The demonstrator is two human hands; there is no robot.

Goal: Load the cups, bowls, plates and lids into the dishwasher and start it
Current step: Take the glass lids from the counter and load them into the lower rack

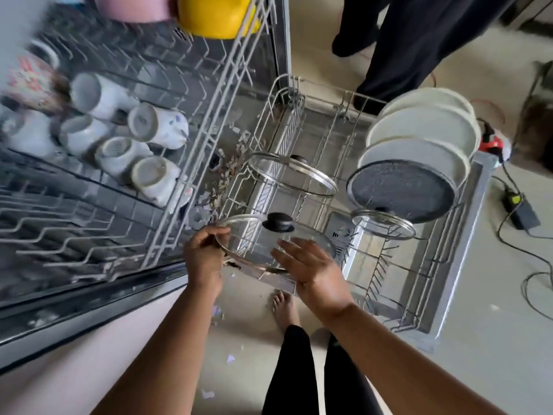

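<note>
Over the lower rack [419,298] at centre frame, my left hand [203,253] pinches the glass lid [254,238] by its rim. My right hand [311,268], fingers straight, sits at its other edge. I'd stand it upright between free tines [380,265].

The pink bowl [134,7] and yellow bowl [215,16] are cut off by the top edge. The patterned cup [30,82] at left is blurred.

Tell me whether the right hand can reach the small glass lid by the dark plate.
Probably yes. The right hand is open, and the small lid stands in the lower rack just beyond it, with nothing between. The left hand grips the large lid.
</note>
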